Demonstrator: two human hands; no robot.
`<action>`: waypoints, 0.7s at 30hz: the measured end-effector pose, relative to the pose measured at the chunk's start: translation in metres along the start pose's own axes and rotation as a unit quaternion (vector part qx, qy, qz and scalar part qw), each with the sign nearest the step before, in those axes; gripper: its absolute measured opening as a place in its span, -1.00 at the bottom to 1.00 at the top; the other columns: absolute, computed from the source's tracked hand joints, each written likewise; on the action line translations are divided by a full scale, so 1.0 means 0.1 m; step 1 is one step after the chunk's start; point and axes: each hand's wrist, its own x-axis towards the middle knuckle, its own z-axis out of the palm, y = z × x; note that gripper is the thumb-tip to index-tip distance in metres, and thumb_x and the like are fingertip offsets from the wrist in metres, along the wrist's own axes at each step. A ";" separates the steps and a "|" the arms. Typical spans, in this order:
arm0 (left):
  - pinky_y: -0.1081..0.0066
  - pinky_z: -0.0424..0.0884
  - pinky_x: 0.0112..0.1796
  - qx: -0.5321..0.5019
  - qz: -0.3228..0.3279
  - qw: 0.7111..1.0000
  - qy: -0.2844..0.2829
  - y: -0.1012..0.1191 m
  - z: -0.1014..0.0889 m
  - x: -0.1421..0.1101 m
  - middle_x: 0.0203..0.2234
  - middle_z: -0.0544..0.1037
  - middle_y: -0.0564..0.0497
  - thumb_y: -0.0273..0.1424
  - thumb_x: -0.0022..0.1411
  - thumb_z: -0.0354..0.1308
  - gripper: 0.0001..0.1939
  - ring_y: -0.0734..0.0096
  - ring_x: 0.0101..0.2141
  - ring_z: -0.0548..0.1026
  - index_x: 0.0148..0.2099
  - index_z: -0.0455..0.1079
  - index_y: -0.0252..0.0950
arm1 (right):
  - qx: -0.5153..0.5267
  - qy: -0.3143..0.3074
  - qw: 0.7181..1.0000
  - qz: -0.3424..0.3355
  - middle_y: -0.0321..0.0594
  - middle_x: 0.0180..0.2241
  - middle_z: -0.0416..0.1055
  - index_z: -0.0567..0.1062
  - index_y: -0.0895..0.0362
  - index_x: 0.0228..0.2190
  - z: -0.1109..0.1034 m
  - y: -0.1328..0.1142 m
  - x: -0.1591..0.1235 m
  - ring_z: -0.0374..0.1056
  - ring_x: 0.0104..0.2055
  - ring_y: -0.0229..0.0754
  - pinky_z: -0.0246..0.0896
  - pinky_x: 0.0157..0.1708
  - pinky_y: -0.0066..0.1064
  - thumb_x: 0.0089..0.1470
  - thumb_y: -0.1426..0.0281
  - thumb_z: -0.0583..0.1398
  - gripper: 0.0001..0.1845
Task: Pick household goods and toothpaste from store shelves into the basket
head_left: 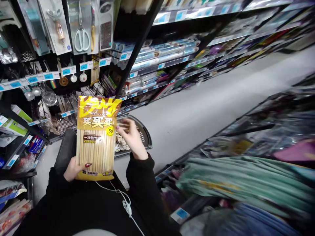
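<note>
A pack of disposable bamboo chopsticks (95, 147), clear plastic with a yellow and brown printed top and a "50" badge, is held upright in front of my body. My left hand (75, 167) grips its lower left corner, thumb with a dark red nail lying across the front. At the pack's upper right edge is my right hand (131, 136), its thumb tip at the edge and its fingers bent; part of its grip is hidden. Behind the pack and below my right hand, a dark basket (145, 134) holds some pale patterned items, partly covered.
Hanging kitchen tools, including white-handled scissors (82, 39), fill the rack ahead on the left. Shelves with rolled goods (167, 50) run along the aisle. Grey floor (177, 121) stretches to the right, beside bagged green textiles (241, 183). A white cable (126, 205) hangs at my front.
</note>
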 end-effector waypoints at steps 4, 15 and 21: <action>0.18 0.47 -0.09 -0.075 -0.010 0.997 -0.007 0.13 0.08 -0.10 -0.12 0.57 -0.23 -0.27 -0.06 0.38 -0.48 0.02 -0.11 0.53 -0.06 0.46 -0.46 | 0.196 -0.244 0.945 0.092 -0.05 -0.04 0.42 0.40 0.13 -0.08 0.10 0.35 -0.35 0.37 -0.02 0.00 0.25 0.05 -0.12 -0.27 -0.07 0.33 -0.22; 0.16 0.42 -0.03 0.047 0.040 0.998 0.009 0.23 0.04 -0.08 -0.06 0.53 -0.25 -0.19 -0.01 0.33 -0.38 0.03 -0.05 0.49 0.05 0.37 -0.43 | 0.249 -0.159 0.946 0.133 -0.13 -0.19 0.52 0.48 0.15 -0.18 0.30 0.13 -0.69 0.46 -0.17 -0.01 0.40 -0.13 -0.17 -0.24 0.21 0.37 -0.47; 0.06 0.10 0.19 0.219 0.209 0.946 0.117 0.24 0.09 0.05 0.32 0.02 -0.19 -0.06 0.13 0.16 -0.07 0.09 0.28 0.02 0.39 -0.23 -0.21 | -0.060 0.032 0.998 -0.017 -0.09 -0.30 0.52 0.45 0.18 -0.15 0.61 -0.16 -0.75 0.46 -0.29 -0.02 0.41 -0.24 -0.21 -0.05 0.22 0.24 -0.58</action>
